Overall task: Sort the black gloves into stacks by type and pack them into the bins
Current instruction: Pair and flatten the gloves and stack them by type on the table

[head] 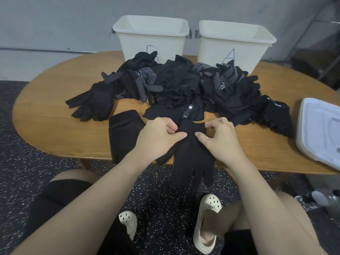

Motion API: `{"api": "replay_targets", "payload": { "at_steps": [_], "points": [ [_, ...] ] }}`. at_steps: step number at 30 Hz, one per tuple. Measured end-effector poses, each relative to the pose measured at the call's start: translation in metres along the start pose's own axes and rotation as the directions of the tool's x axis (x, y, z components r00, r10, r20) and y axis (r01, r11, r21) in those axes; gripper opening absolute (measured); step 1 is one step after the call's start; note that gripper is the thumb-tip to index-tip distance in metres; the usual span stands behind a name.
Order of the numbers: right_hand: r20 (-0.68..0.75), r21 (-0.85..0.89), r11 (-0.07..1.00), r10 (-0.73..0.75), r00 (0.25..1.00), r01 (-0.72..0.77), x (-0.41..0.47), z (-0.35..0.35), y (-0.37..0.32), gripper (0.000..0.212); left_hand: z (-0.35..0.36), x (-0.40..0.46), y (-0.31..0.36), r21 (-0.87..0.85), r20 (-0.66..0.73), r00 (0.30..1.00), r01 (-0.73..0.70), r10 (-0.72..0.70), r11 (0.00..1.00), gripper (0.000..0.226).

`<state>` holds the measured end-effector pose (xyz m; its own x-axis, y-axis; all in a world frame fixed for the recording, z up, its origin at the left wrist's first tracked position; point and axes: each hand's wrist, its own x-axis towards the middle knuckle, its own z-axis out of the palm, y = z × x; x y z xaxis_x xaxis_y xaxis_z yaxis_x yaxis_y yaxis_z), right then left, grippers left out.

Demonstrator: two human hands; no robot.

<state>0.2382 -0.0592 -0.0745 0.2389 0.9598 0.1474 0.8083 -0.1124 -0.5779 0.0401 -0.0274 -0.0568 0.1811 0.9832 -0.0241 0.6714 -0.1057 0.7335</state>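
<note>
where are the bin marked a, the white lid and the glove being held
bin marked A point(237, 43), head view, on its front wall above the letter
white lid point(320, 129), head view, on its flat top near the table's right end
held glove point(193, 153), head view, on its palm between both hands

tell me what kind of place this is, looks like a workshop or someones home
Probably a makeshift sorting station in a workroom rather than a home: a wooden table heaped with black gloves, two white bins hand-lettered A and B, and speckled rubber flooring beneath.
</note>
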Motion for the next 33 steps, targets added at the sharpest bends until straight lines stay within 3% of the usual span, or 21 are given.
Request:
{"api": "replay_targets", "payload": {
  "at_steps": [7,13,17,20,24,29,33],
  "points": [
    [0.014,0.068,0.998,-0.016,1.000,0.015,-0.002,0.001,-0.004,0.030,0.006,0.002,-0.001,-0.040,-0.075,0.997,0.021,-0.024,0.999,0.035],
    [0.007,0.134,0.991,-0.026,1.000,0.025,-0.005,0.003,-0.004,0.030,0.008,0.004,-0.002,-0.108,-0.066,0.998,-0.016,0.009,0.994,0.011],
    [0.031,0.050,0.999,-0.006,1.000,0.005,-0.005,0.002,-0.004,0.047,0.008,0.009,0.000,-0.128,-0.075,0.997,0.010,-0.020,0.992,0.029],
    [0.040,0.015,1.000,-0.007,0.999,0.007,-0.005,0.002,-0.004,0.044,0.006,0.015,0.002,-0.130,-0.025,0.999,0.032,-0.035,0.991,0.032],
    [0.065,0.057,0.998,-0.006,0.998,0.003,-0.004,0.000,-0.004,0.025,0.007,0.015,0.003,-0.097,0.012,1.000,0.028,-0.027,0.995,0.020],
    [0.086,0.156,0.987,-0.055,0.995,0.041,-0.007,0.000,-0.006,0.019,0.008,0.011,0.003,-0.067,-0.004,1.000,0.003,-0.003,0.998,0.028],
    [0.069,0.267,0.962,-0.083,0.994,0.061,-0.015,-0.001,-0.005,0.035,0.008,0.009,0.000,-0.064,-0.016,0.999,-0.043,0.042,0.997,0.027]
  ]
}}
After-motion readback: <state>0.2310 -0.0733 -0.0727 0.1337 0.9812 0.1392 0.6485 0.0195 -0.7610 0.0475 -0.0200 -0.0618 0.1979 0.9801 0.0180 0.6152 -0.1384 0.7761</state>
